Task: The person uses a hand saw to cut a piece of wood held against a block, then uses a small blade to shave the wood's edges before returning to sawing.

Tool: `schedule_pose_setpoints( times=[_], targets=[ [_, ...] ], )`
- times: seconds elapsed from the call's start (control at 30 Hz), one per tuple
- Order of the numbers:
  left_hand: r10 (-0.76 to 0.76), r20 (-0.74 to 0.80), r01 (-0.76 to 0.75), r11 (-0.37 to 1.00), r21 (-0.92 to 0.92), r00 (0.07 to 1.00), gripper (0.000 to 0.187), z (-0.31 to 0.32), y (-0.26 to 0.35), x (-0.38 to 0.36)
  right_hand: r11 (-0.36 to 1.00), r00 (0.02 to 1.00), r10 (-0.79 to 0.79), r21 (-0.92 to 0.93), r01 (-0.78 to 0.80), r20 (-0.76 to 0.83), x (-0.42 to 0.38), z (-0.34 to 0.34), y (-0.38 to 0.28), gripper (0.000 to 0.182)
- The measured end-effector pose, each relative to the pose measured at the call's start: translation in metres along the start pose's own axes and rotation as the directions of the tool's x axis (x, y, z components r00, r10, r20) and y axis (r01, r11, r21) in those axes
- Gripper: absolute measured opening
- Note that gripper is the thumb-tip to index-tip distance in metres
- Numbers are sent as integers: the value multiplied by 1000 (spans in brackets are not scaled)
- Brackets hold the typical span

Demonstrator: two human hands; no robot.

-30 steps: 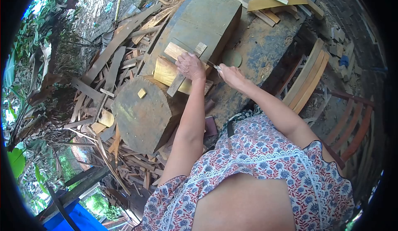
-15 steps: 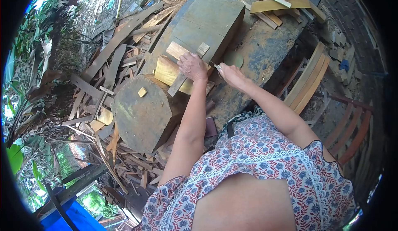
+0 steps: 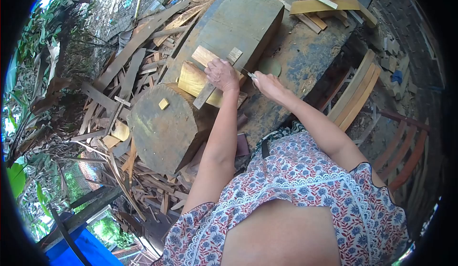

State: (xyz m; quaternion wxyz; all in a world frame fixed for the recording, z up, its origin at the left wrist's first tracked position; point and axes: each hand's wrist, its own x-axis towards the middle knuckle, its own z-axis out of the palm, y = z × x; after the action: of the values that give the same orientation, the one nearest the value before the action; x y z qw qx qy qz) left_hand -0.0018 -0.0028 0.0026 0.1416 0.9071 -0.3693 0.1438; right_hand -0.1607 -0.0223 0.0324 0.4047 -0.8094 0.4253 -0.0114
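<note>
My left hand (image 3: 222, 75) is closed over a narrow grey wooden strip (image 3: 205, 95), pressing it across a lighter board (image 3: 205, 56). The strip's far end sticks out past my fingers. Under and beside my left hand lies a yellowish wood block (image 3: 192, 79). To its right, my right hand (image 3: 269, 85) is closed on a small slim tool (image 3: 251, 75) with a thin dark tip pointing toward the strip's far end. Its exact kind is too small to make out. My palm and fingers hide part of the strip and board.
A large grey timber block (image 3: 241, 17) lies beyond my hands on a dark worktable (image 3: 310, 51). A round log end (image 3: 162, 127) at left carries a small yellow wood cube (image 3: 164, 103). Scrap wood (image 3: 148, 70) is heaped at left, and cut pieces (image 3: 324, 5) lie at far right.
</note>
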Motion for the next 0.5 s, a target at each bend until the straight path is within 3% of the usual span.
schedule_pose_setpoints(
  times=[0.13, 0.37, 0.5],
  targets=[
    [0, -31, 1, 1000, 14, 1000, 19, 0, -2, 1, 999, 999, -5, 35, 6, -36, 31, -2, -27, 27],
    [-11, -20, 11, 1000, -13, 1000, 19, -1, 0, 1, 998, 998, 52, 35, -53, 45, -14, -6, 5, 28],
    [-6, -5, 6, 1000, -17, 1000, 20, 0, 0, 0, 999, 999, 34, 26, -34, 8, -2, -1, -1, 28]
  ],
)
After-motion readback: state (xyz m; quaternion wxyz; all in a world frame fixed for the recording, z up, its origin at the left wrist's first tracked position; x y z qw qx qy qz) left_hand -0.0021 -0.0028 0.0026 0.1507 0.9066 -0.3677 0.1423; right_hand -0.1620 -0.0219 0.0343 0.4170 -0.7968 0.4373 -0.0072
